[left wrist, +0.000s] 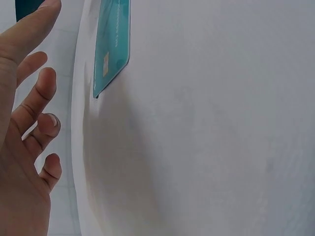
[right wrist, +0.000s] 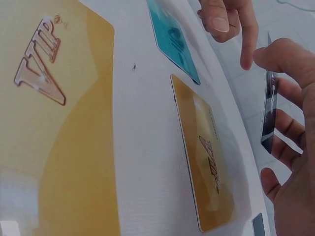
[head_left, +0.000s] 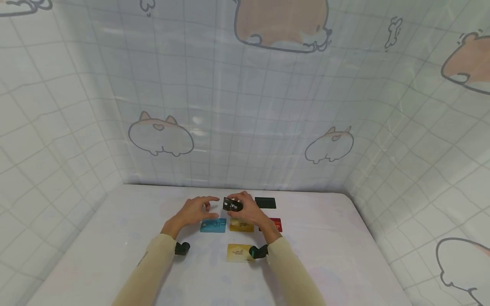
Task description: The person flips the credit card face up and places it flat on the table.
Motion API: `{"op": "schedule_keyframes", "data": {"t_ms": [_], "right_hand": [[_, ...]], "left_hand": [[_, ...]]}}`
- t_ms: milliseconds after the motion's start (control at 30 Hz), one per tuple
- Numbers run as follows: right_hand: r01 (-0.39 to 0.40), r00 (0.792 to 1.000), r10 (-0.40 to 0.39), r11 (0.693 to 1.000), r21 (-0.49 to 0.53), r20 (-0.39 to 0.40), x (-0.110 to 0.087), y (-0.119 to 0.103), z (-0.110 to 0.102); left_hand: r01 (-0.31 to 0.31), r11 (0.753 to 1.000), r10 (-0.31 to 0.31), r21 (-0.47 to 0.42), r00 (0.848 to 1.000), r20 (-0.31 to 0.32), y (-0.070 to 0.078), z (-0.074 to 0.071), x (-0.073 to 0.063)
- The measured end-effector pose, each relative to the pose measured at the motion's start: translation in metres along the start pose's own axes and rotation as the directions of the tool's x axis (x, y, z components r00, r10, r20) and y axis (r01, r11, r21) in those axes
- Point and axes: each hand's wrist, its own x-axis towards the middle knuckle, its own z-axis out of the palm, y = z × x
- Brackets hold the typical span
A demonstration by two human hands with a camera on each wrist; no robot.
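Observation:
My right hand (head_left: 249,210) pinches a black VIP card (head_left: 231,205) between thumb and fingers, raised over the table; the right wrist view shows this black card (right wrist: 269,110) nearly edge-on. To its left my left hand (head_left: 194,210) is held with thumb and fingers apart, nothing between them. Just below the left hand lies a teal VIP card (head_left: 213,226), its chip end showing in the left wrist view. Under the right hand a gold VIP card (head_left: 242,227) lies partly covered. A red card (head_left: 277,223) is partly hidden behind the right wrist.
A dark card (head_left: 266,203) lies at the back, right of the right hand. Nearer the front is a pale gold VIP card (head_left: 238,252), overlapped by the right wrist camera (head_left: 259,252). The white table (head_left: 329,255) is enclosed by grid-patterned curtains (head_left: 245,102).

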Motion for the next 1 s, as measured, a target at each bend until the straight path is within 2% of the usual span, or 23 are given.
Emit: {"op": "schedule_keyframes", "data": {"t_ms": [300, 500, 1000], "right_hand": [[-0.012, 1.0, 0.013, 0.997, -0.072, 0.017, 0.001, 0.002, 0.002], [0.016, 1.0, -0.014, 0.993, -0.118, 0.013, 0.004, 0.003, 0.002], [0.074, 0.997, -0.068, 0.974, -0.215, 0.034, -0.006, -0.008, 0.003]], "left_hand": [[-0.025, 0.999, 0.025, -0.021, 1.0, 0.0, 0.0, 0.002, 0.003], [-0.023, 0.999, 0.024, -0.033, 1.0, 0.015, 0.001, 0.002, 0.005], [-0.031, 0.998, 0.033, -0.05, 0.999, 0.029, 0.008, 0.003, -0.003]]}}
